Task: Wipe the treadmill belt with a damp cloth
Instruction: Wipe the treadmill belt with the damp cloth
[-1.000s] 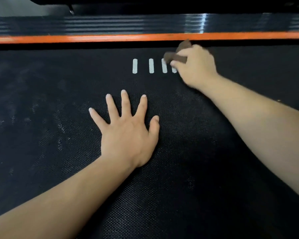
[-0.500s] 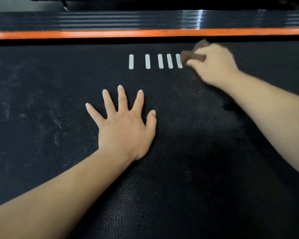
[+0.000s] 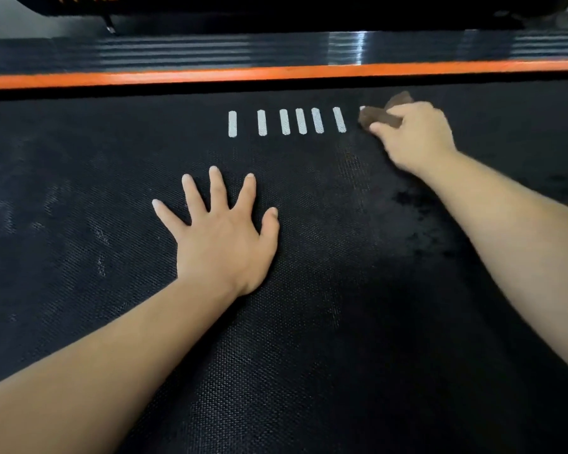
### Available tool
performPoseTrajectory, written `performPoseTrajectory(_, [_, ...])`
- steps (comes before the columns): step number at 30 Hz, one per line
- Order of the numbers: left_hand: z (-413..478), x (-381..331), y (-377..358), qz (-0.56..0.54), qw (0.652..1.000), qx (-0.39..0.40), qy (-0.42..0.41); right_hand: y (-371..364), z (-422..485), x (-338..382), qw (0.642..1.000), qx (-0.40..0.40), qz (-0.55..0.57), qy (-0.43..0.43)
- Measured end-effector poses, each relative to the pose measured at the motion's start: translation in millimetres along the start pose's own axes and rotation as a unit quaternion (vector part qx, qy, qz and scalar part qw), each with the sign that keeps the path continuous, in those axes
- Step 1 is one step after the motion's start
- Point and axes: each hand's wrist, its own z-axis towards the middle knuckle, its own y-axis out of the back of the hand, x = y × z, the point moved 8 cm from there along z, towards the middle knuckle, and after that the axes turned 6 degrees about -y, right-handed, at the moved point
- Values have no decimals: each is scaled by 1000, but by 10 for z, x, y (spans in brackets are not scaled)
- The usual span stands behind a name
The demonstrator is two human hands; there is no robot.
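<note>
Brown cloth (image 3: 377, 117) pinched in the right hand (image 3: 413, 136) keeps sliding right, most stripes (image 3: 284, 121) look wiped now, left hand (image 3: 225, 237) spread on belt (image 3: 309, 355).

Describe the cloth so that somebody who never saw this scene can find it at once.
Find the orange stripe along the far edge of the black treadmill belt. Near it runs a row of white bars; at its right end the right hand grips the cloth, the only brown, crumpled thing there.

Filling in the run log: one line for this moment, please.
left hand: flat on treadmill belt | right hand: grips brown cloth at right end of white stripes, below orange strip
</note>
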Motion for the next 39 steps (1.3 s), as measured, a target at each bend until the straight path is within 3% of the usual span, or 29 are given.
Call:
performPoseTrajectory(2, [0,6,0,1,1000,1,-1,-59,-229,133,1000,-2,-4,20])
performPoseTrajectory(5, [-1,13,1,2,1000,-3,-1,-127,-975,406,986,70,48,144])
performPoseTrajectory(7, [3,11,-5,2,1000,-5,-1,-57,-1010,355,981,82,17,177])
performPoseTrajectory(9, [5,10,-12,4,1000,-1,-1,26,-625,125,992,30,-36,116])
performPoseTrajectory(12, [7,20,-16,2,1000,-4,-3,133,-331,-152,1000,-18,-21,-3])
performPoseTrajectory(15, [7,17,-4,4,1000,-4,-5,27,-899,127,997,29,-6,68])
performPoseTrajectory(17, [2,18,-1,5,1000,2,-4,56,-1442,285,985,74,60,144])
performPoseTrajectory(19, [-6,11,8,3,1000,5,-8,104,-1515,220,980,92,34,174])
performPoseTrajectory(24, [-31,-10,32,-34,999,0,-43,247,-861,-312,999,-16,-29,2])
performPoseTrajectory(31, [-311,-270,100,-66,995,33,-65,246,-1987,43,977,100,53,181])
performPoseTrajectory(36, [-785,-539,-49,-27,991,32,-126,360,-1356,-528,1000,-1,-7,24])
performPoseTrajectory(39, [-785,-508,-100,7,992,13,-129,283,-1834,-269,995,40,29,85])
